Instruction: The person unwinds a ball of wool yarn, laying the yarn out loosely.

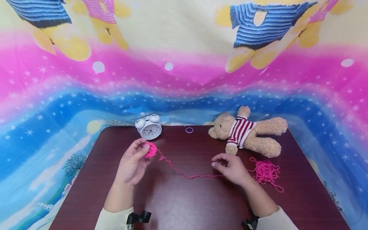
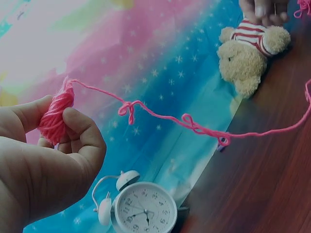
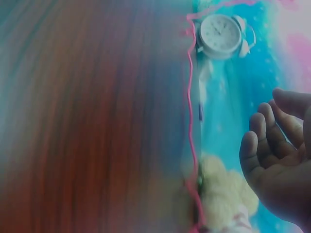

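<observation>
In the head view my left hand (image 1: 133, 164) pinches a small wound ball of pink yarn (image 1: 150, 150) between thumb and fingers, raised in front of the alarm clock. From the ball a pink strand (image 2: 167, 117) with small loops and tangles sags down and runs right across the table, passing by my right hand. My right hand (image 1: 231, 167) hovers with loosely bent fingers and holds nothing, as the right wrist view also shows. Just beyond it a loose heap of pink yarn (image 1: 266, 172) lies on the table at the right, joined to the strand.
A white twin-bell alarm clock (image 1: 151, 130) stands at the back left of the dark red table (image 1: 178, 201). A purple ring (image 1: 189, 130) lies near the back edge. At the back right lies a teddy bear (image 1: 241, 132) in a striped shirt. A printed cloth (image 1: 184, 108) hangs behind.
</observation>
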`<act>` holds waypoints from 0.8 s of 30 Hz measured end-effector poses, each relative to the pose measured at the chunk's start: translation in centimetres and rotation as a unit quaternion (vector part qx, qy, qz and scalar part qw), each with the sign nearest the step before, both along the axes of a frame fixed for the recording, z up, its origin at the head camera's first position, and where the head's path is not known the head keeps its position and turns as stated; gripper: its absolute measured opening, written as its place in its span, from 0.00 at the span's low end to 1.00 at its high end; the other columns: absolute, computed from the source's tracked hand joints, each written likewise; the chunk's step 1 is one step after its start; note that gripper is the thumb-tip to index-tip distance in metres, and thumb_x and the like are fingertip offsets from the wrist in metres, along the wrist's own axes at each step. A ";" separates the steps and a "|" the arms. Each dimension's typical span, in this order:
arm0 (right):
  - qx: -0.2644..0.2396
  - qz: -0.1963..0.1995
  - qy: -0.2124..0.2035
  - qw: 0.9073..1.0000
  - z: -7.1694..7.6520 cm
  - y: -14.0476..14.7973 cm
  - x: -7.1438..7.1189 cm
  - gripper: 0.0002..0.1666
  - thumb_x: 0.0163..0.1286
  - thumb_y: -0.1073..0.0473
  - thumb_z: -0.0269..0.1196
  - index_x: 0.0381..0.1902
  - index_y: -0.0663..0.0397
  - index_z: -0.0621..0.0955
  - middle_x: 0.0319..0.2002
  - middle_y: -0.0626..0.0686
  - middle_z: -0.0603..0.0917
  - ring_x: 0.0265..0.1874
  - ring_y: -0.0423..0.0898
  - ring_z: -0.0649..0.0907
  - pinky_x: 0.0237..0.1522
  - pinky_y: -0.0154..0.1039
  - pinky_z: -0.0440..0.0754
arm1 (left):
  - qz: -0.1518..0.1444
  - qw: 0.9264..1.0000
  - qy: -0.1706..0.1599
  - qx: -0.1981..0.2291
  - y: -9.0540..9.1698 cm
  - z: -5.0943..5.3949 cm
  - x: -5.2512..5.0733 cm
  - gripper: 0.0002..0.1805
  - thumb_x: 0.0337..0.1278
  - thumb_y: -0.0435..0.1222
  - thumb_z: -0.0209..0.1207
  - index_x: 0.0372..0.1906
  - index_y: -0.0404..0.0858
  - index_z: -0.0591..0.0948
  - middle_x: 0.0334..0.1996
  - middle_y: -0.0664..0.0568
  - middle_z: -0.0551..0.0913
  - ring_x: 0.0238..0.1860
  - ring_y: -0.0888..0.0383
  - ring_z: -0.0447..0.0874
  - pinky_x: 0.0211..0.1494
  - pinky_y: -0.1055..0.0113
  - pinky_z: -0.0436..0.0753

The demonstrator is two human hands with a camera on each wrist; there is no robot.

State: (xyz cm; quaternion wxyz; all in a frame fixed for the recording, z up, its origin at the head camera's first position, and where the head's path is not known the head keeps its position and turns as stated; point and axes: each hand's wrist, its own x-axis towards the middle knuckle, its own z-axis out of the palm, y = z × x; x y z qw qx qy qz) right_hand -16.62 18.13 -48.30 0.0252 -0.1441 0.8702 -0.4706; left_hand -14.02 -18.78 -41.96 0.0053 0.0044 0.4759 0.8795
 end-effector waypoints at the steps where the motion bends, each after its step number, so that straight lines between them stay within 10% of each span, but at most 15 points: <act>1: -0.003 0.008 -0.002 1.000 -0.1 -0.6 0.0 0.10 0.67 0.58 0.73 0.45 0.52 0.88 0.30 0.43 0.86 0.28 0.41 0.82 0.30 0.36 0.81 | -0.002 1.000 0.001 0.000 0.2 0.1 0.0 0.11 0.76 0.25 0.52 0.51 0.44 0.75 0.40 0.53 0.82 0.38 0.60 0.86 0.44 0.67 0.85; 24: 0.008 0.125 0.033 0.992 -0.5 -9.2 0.1 0.12 0.64 0.61 0.73 0.46 0.55 0.89 0.38 0.45 0.88 0.35 0.39 0.83 0.40 0.37 0.84 | -0.037 0.999 0.027 0.012 2.3 1.3 0.5 0.12 0.76 0.25 0.52 0.52 0.44 0.75 0.40 0.52 0.84 0.36 0.61 0.87 0.43 0.67 0.84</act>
